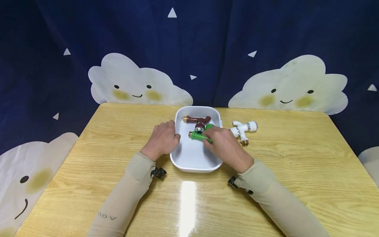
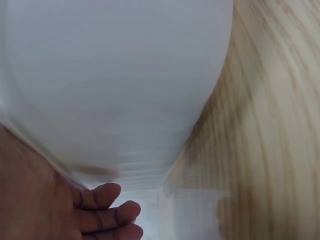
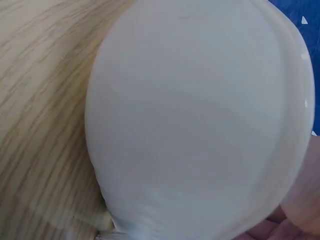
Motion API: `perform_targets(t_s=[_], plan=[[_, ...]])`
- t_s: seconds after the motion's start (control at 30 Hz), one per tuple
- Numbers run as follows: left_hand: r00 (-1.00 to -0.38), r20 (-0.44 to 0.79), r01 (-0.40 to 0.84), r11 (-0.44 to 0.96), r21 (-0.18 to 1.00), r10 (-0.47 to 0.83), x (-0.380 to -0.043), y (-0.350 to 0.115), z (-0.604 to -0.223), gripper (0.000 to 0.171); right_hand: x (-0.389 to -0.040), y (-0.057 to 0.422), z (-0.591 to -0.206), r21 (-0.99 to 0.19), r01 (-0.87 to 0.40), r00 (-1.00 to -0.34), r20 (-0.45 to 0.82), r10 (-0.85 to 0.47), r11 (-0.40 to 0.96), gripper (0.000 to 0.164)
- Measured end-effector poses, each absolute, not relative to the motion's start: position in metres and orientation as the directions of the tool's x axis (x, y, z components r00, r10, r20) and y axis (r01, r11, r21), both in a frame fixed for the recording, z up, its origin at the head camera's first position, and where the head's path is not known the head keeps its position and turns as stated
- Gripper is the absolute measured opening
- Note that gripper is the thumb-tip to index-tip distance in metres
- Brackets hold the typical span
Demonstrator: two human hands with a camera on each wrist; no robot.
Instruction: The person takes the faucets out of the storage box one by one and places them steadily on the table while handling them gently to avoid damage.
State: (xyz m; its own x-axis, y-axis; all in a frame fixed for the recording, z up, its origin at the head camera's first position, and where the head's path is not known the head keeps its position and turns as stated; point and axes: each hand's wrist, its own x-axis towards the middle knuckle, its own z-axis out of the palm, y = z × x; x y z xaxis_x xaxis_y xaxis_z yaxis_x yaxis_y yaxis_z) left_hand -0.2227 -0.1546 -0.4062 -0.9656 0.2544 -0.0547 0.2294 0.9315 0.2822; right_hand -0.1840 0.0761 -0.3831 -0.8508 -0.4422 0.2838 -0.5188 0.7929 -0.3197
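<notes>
Dark blue cloth (image 1: pixel 207 36) printed with smiling clouds hangs beyond a pale wood-grain table (image 1: pixel 296 171), whose near edge is cut off; glare streaks its near part. A white tub (image 1: pixel 192 170) stands toward the far side. The left hand (image 1: pixel 162 140) grips its left rim, thumb inside, fingers outside. The right hand (image 1: pixel 226 146), reaching in from the right, has thumb and fingers clamped on a green tap (image 1: pixel 196 136) inside the tub; they cover part of it. A white tap (image 1: pixel 243 128) lies on the table just right of the tub; a maroon tap (image 1: pixel 197 120) lies in the tub's far part, its lower end close against the green one, contact hard to make out. In both wrist views the tub's wall screens its contents.
</notes>
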Motion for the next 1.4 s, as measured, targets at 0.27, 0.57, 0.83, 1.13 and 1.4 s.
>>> perform_targets(t_s=[0.27, 0.57, 0.83, 1.13, 1.4], plan=[[-0.965, -0.041, 0.238, 0.93, 0.28, 0.26, -0.223, -0.156, -0.408, 0.032, -0.189, 0.066, -0.388, -0.274, -0.535, -0.841, 0.255, -0.476, 0.799, 0.012], [-0.963, -0.068, 0.231, 0.928, 0.291, 0.261, -0.223, -0.152, -0.409, 0.033, -0.194, 0.061, -0.389, -0.219, -0.545, -0.834, 0.242, -0.497, 0.809, 0.011], [-0.96, -0.058, 0.244, 0.92, 0.306, 0.273, -0.221, -0.152, -0.41, 0.032, -0.196, 0.059, -0.392, -0.133, -0.499, -0.861, 0.191, -0.472, 0.856, 0.008], [-0.963, -0.058, 0.235, 0.925, 0.298, 0.263, -0.222, -0.153, -0.409, 0.033, -0.196, 0.057, -0.402, -0.042, -0.489, -0.85, 0.245, -0.466, 0.871, 0.016], [-0.964, -0.074, 0.224, 0.929, 0.295, 0.255, -0.223, -0.156, -0.407, 0.034, -0.197, 0.053, -0.407, -0.002, -0.479, -0.85, 0.252, -0.463, 0.878, 0.02]])
